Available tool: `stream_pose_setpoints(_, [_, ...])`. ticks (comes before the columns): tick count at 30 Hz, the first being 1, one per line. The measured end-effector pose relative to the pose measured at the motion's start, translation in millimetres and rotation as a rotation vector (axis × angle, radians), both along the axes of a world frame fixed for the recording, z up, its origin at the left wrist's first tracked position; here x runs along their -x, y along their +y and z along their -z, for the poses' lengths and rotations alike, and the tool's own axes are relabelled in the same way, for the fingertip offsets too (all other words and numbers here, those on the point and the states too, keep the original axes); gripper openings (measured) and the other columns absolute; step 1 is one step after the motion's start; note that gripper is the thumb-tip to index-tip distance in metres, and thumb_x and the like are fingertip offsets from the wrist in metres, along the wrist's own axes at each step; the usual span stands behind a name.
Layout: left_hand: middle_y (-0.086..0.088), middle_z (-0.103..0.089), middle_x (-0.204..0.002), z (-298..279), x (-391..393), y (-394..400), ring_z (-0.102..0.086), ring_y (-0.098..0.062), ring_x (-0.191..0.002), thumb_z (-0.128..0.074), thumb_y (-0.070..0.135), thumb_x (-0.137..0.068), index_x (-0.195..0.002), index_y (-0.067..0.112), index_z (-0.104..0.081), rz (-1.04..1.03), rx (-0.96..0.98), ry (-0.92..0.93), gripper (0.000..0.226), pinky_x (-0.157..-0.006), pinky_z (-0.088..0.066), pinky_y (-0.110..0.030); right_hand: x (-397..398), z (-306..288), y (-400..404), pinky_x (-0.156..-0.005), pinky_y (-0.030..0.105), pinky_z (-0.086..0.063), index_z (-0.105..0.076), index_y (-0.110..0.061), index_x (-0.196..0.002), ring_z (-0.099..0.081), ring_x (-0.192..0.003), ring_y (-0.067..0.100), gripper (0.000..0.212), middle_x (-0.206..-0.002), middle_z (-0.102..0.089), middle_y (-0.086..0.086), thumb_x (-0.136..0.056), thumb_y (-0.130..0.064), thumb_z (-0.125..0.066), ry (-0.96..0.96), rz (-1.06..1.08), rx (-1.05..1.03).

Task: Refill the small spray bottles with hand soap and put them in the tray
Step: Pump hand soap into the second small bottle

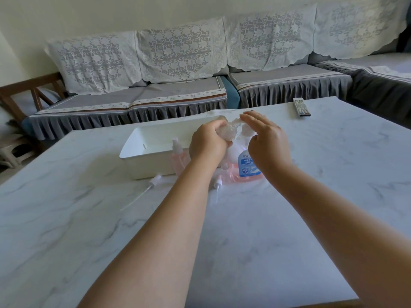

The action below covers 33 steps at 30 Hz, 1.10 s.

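My left hand [208, 142] is closed around a small clear spray bottle [225, 133], held up at the nozzle of the hand soap bottle [248, 166], which has a blue label and pink liquid. My right hand [265, 138] lies flat over the soap bottle's white pump head, hiding most of it. A filled pink spray bottle [179, 157] with its sprayer on stands in front of the white tray [142, 152]. Another small bottle [225, 168] without a top stands left of the soap bottle. Two loose spray tops [154, 181] [217, 185] with long tubes lie on the table.
The white marble-patterned table [311, 196] carries a remote control [301, 106] at its far right. Behind the table runs a grey sofa [178, 92] with lace covers. A wooden chair [26, 92] stands at the far left.
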<state>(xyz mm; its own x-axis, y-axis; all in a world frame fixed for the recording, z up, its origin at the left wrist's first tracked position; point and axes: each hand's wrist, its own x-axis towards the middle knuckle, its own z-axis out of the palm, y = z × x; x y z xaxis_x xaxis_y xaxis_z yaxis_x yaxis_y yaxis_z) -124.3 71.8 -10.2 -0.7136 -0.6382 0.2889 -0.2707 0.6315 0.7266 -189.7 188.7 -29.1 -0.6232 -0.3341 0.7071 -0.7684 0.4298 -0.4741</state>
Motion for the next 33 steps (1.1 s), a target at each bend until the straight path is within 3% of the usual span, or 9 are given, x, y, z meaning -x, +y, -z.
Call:
stream_pose_setpoints(4, [0.003, -0.068, -0.123, -5, 3, -3, -0.061, -0.023, -0.113, -0.075, 0.016, -0.081, -0.127, 0.032, -0.063, -0.005, -0.022, 0.023, 0.051, -0.096, -0.051, -0.036, 2, -17, 3, -0.096, 0.021, -0.043, -0.064, -0.021, -0.122, -0.055, -0.119, 0.011, 0.064, -0.132, -0.058, -0.009, -0.071, 0.01, -0.042, -0.025, -0.006, -0.025])
stream_pose_setpoints(8, [0.004, -0.068, -0.123, -8, 5, -2, -0.063, -0.022, -0.111, -0.08, 0.02, -0.077, -0.124, 0.033, -0.064, -0.01, -0.032, 0.046, 0.051, -0.096, -0.051, -0.036, 4, -32, 12, -0.107, 0.019, -0.033, -0.061, -0.021, -0.126, -0.046, -0.13, 0.007, 0.067, -0.136, -0.054, -0.007, -0.07, 0.01, -0.042, 0.0, -0.022, -0.067])
stream_pose_setpoints(16, [0.002, -0.067, -0.121, -8, 3, -3, -0.061, -0.024, -0.111, -0.078, 0.02, -0.079, -0.122, 0.032, -0.066, -0.001, -0.021, 0.057, 0.046, -0.095, -0.05, -0.035, 6, -26, 10, -0.092, 0.017, -0.042, -0.067, -0.022, -0.118, -0.059, -0.114, 0.011, 0.062, -0.127, -0.061, -0.009, -0.072, 0.011, -0.041, 0.013, -0.006, -0.038])
stream_pose_setpoints(25, [0.006, -0.069, -0.121, 1, 1, -1, -0.063, -0.021, -0.11, -0.075, 0.013, -0.081, -0.125, 0.034, -0.065, -0.001, -0.013, 0.003, 0.05, -0.094, -0.052, -0.034, 1, -1, 3, -0.095, 0.016, -0.038, -0.067, -0.011, -0.116, -0.058, -0.115, 0.019, 0.063, -0.125, -0.063, 0.002, -0.067, 0.019, -0.041, 0.017, -0.007, 0.031])
stream_pose_setpoints(33, [0.004, -0.069, -0.118, -7, 4, -3, -0.062, -0.024, -0.109, -0.076, 0.016, -0.08, -0.122, 0.034, -0.066, -0.002, -0.029, 0.047, 0.047, -0.095, -0.052, -0.037, 1, -26, 7, -0.095, 0.013, -0.038, -0.063, -0.024, -0.124, -0.054, -0.12, 0.008, 0.065, -0.133, -0.057, -0.01, -0.073, 0.011, -0.04, -0.09, -0.016, -0.003])
